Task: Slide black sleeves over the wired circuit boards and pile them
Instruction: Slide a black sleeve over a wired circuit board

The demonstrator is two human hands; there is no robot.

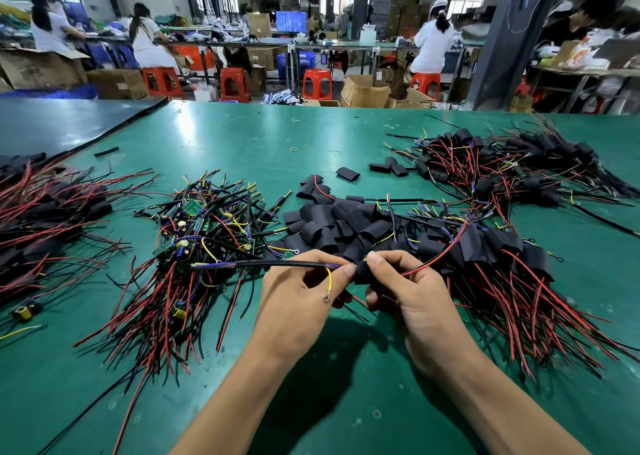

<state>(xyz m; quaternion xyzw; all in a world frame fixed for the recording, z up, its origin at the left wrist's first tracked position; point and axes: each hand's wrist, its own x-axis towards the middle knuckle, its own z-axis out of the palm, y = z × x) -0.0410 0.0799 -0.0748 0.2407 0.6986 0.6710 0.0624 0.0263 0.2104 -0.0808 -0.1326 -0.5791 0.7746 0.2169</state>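
My right hand (412, 295) grips a black sleeve (363, 271) that covers a circuit board; the board itself is hidden inside. My left hand (298, 292) pinches the black cable (270, 264) and coloured wires where they leave the sleeve's left end. A yellow wire with a ring terminal (327, 298) hangs over my left hand, and a red wire (440, 257) arcs out to the right. Loose black sleeves (332, 222) lie just beyond my hands. Bare wired circuit boards (194, 240) are heaped to the left.
Sleeved boards with red and black wires lie piled at the right (502, 246), the far right (502, 167) and the far left (45, 219) on the green table (242, 136). A dark mat (69, 122) covers the back left corner. People work at benches behind.
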